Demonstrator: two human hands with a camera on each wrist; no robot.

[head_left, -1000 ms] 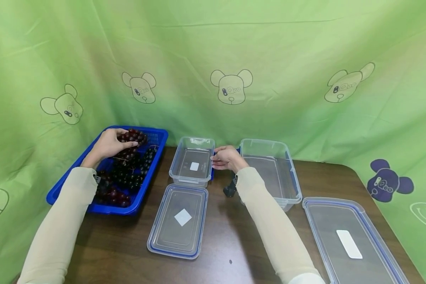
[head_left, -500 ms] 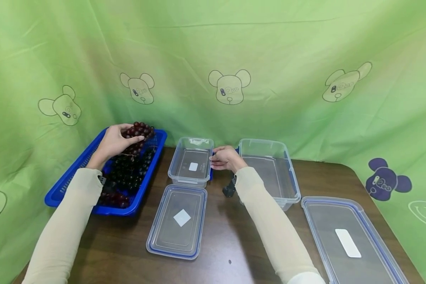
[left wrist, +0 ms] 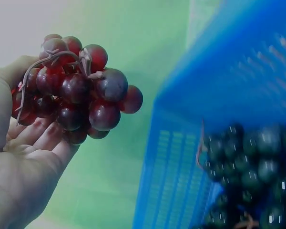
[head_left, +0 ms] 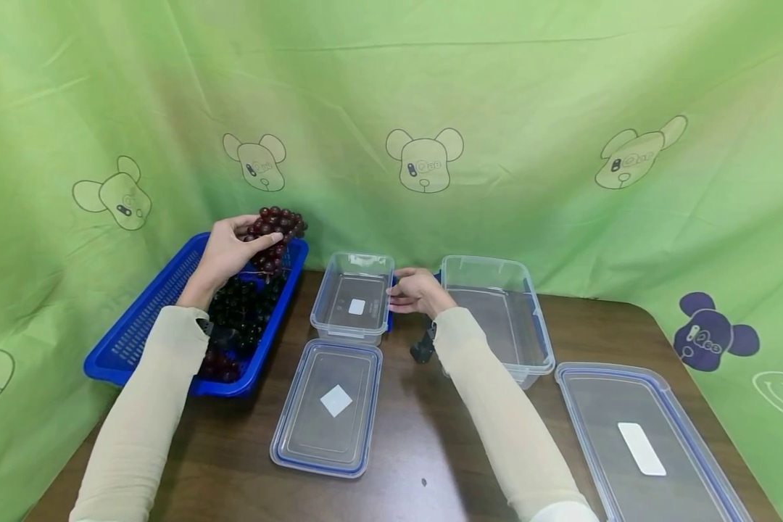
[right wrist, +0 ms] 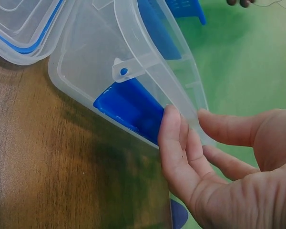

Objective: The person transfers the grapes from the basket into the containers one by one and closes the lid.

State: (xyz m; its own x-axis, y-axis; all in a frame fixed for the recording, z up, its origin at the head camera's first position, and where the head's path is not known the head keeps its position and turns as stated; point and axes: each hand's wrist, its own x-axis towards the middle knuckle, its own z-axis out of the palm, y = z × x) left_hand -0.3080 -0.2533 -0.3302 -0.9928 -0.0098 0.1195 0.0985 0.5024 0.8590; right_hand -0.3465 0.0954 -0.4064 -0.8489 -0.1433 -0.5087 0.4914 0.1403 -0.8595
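Note:
My left hand (head_left: 230,249) grips a bunch of dark red grapes (head_left: 275,223) by its left side, lifted above the far end of the blue basket (head_left: 114,362). In the left wrist view the bunch (left wrist: 76,98) sits between thumb and fingers, with a bare curling stem on top. Bunches of black grapes (head_left: 240,308) and some red grapes (head_left: 218,366) lie in the basket, partly hidden by the forearm. My right hand (head_left: 419,291) holds the right side wall of the small clear food container (head_left: 339,312), thumb near the rim and fingers by the blue latch (right wrist: 133,107).
A small clear lid (head_left: 309,435) with a blue seal lies in front of the small container. Right of my right hand stands a larger clear container (head_left: 496,319). A larger lid (head_left: 665,399) lies at the table's right. Green printed cloth (head_left: 515,94) hangs behind.
My left hand has raised the red grape bunch out of the basket, moving it up and to the right. The right hand and the containers have stayed in place.

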